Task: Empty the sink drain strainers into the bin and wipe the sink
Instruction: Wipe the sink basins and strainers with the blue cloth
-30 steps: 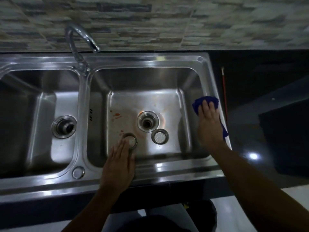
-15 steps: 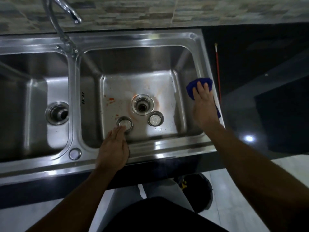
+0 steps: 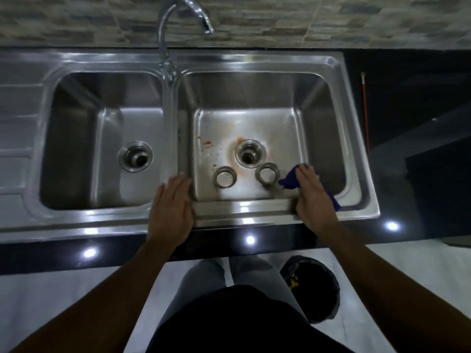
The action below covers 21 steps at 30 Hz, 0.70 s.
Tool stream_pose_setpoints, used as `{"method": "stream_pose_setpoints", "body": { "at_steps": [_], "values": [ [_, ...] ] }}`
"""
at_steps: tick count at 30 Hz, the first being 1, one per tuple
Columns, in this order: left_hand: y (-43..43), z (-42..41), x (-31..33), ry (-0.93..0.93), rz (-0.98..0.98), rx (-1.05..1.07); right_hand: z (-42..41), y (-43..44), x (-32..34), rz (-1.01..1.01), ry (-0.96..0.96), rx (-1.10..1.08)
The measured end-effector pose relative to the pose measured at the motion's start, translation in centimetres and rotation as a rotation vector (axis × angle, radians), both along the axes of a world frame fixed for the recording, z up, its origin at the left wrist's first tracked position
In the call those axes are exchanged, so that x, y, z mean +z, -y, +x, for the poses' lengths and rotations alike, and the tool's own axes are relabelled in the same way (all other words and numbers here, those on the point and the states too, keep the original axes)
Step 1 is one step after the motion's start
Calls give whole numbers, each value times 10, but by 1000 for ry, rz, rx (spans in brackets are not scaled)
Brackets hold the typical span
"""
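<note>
Furthest to the left of both hands, the left basin's drain sat open with no strainer in it. The left hand lay flat and spread, empty, on the sink's front rim at the divider between the basins, probably as a brace while the other arm worked. Just right of its fingertips, on the right basin's floor, stood one strainer, then the second strainer; both seemed parked there, off their drains, to keep the floor and the open right drain wipeable. Orange stains lay beyond the first strainer. The right hand pressed a blue cloth flat under its palm, its corner almost touching the second strainer, likely wiping. Below that wrist, on the floor, stood the bin, handy for emptying.
</note>
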State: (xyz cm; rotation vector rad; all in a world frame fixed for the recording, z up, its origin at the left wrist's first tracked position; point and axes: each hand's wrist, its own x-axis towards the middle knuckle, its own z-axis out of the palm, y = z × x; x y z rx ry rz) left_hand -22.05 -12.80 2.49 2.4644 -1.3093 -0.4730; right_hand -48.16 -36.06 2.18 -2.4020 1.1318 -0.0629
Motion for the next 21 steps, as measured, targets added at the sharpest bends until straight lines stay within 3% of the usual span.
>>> {"method": "stream_pose_setpoints", "body": {
  "at_steps": [6, 9, 13, 18, 21],
  "values": [
    [-77, 37, -5, 96, 139, 165, 122, -107, -9, 61, 127, 254],
    [-81, 39, -8, 96, 197, 143, 180, -160, -16, -21, 88, 436],
    [-75, 41, -9, 108, 283, 128, 193, -185, -12, -15, 61, 279],
    [-73, 45, -11, 112, 344, 87, 179, -158, -9, 47, 16, 264],
    [-71, 50, -13, 99, 384, 39, 204, -169, -11, -51, -64, 300]
  ]
}}
